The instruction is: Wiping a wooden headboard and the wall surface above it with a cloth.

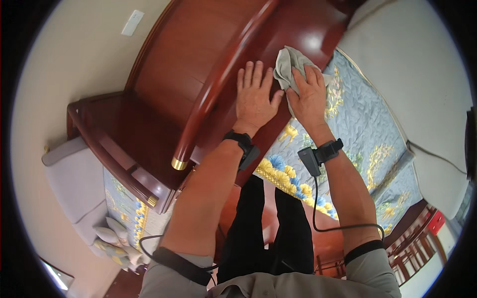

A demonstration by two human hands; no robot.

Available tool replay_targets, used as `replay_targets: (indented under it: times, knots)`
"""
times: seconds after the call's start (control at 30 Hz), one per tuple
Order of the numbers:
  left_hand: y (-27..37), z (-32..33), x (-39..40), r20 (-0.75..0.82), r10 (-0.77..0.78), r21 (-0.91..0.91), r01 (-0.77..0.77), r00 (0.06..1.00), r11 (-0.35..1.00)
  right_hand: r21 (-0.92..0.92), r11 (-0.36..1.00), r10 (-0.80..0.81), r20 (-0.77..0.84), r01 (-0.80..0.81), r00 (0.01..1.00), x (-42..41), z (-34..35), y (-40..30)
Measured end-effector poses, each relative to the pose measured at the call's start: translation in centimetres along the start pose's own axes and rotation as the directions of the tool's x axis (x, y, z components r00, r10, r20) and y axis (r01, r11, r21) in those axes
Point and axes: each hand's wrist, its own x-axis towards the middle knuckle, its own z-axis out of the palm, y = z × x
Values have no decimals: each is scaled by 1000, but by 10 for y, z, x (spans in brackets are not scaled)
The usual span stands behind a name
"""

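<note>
My right hand (308, 93) presses on a crumpled grey-green cloth (292, 65), its fingers resting over the folds. The cloth lies on the glossy dark red wooden surface of a sofa arm or side panel (261, 48), close to the edge beside the seat. Just left of the cloth, my left hand (257, 96) lies flat on the same wood with its fingers apart and holds nothing. A rounded wooden rail (220, 80) with a brass-coloured end cap (179, 164) runs to the left of both hands. Black devices are strapped to both wrists.
A blue quilted cover with gold patterns (357, 111) lies over the seat, against a grey cushioned backrest (406, 56). Lower left are a second curved wooden rail (111, 156) and a grey sofa (78, 178) with pillows. Wooden chairs (413, 257) stand lower right. Cables hang by both arms.
</note>
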Motion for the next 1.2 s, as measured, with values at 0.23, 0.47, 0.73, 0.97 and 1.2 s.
replay_targets:
  times: [0.23, 0.47, 0.73, 0.97, 1.2]
  knots:
    - [7, -45, -46, 135, -66, -228, 96, 989, 969, -153, 980, -126, 36, 130, 991, 13, 26, -14]
    - [-2, -156, -122, 94, -183, -294, 202, 979, 934, -58, 963, -248, 177, 262, 953, -26, 36, -78]
    - [-62, -190, -144, -139, -427, -185, 400, 893, 898, 534, 794, -99, 585, -290, 805, -54, 17, -122]
    - [-73, -166, -165, -63, -559, -103, 551, 827, 828, 356, 906, -323, 227, 230, 919, 56, -8, -198]
    - [-68, -160, -158, -89, -541, -86, 535, 836, 840, -80, 859, -494, 128, 505, 860, 69, 57, -187]
